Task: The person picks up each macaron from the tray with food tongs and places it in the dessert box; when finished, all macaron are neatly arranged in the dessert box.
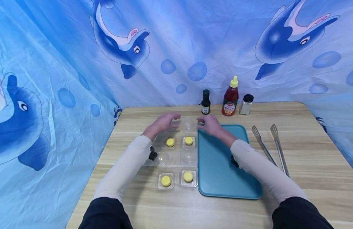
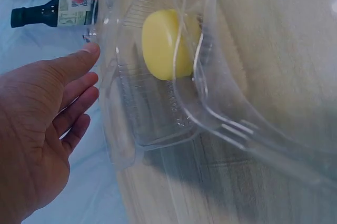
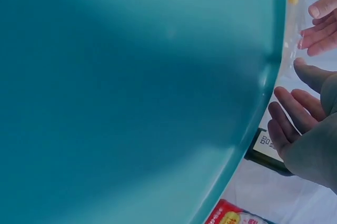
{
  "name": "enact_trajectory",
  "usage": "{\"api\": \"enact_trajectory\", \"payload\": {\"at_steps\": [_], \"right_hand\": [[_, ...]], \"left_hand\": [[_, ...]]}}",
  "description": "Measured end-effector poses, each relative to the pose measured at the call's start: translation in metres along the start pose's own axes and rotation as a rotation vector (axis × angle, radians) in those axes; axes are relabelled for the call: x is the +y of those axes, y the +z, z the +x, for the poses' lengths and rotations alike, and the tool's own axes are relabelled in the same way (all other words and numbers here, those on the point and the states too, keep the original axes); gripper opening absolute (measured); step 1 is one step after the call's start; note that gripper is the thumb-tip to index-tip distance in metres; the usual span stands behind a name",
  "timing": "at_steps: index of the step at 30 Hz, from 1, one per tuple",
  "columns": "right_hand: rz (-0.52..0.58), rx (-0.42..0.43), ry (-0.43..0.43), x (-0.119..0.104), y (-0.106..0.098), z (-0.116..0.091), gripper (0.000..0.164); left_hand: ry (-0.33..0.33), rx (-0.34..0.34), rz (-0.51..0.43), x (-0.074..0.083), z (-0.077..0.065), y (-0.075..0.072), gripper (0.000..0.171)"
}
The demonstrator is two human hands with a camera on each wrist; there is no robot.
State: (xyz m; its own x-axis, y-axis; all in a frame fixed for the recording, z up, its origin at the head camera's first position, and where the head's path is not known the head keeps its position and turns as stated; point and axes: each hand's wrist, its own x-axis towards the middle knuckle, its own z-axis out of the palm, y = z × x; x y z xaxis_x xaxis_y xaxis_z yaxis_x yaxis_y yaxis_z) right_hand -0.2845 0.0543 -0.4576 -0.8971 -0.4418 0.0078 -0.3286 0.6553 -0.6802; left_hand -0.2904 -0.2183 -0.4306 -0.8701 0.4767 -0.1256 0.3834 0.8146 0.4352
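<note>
My left hand (image 1: 164, 122) and right hand (image 1: 209, 124) reach to the far side of the table, on either side of a raised clear lid (image 1: 187, 124). Both have loosely bent fingers and hold nothing. The lid belongs to a clear plastic box holding a round yellow macaron (image 1: 189, 140). Another yellow macaron (image 1: 170, 142) sits just in front of my left hand. In the left wrist view, the palm (image 2: 37, 129) faces an opened box with a macaron (image 2: 163, 45). The right wrist view has my right hand (image 3: 310, 124) beyond the tray's rim.
Nearer me, two opened boxes hold a left macaron (image 1: 166, 181) and a right macaron (image 1: 188, 176). A blue-green tray (image 1: 228, 171) lies under my right forearm. Metal tongs (image 1: 275, 149) lie to its right. Behind stand a dark bottle (image 1: 205, 103), a red sauce bottle (image 1: 230, 100) and a shaker (image 1: 246, 105).
</note>
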Motion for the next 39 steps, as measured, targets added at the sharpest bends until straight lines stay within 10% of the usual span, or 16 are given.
{"api": "enact_trajectory", "payload": {"at_steps": [15, 29, 39], "right_hand": [[0.094, 0.114, 0.018, -0.005, 0.005, 0.009, 0.029], [0.992, 0.075, 0.387, -0.015, -0.017, 0.002, 0.039], [1.029, 0.147, 0.385, -0.025, -0.022, -0.003, 0.032]], "left_hand": [[0.026, 0.070, 0.001, 0.004, 0.012, 0.006, 0.045], [0.062, 0.263, -0.239, 0.009, 0.009, 0.000, 0.034], [0.081, 0.354, -0.376, 0.014, -0.003, -0.003, 0.025]]}}
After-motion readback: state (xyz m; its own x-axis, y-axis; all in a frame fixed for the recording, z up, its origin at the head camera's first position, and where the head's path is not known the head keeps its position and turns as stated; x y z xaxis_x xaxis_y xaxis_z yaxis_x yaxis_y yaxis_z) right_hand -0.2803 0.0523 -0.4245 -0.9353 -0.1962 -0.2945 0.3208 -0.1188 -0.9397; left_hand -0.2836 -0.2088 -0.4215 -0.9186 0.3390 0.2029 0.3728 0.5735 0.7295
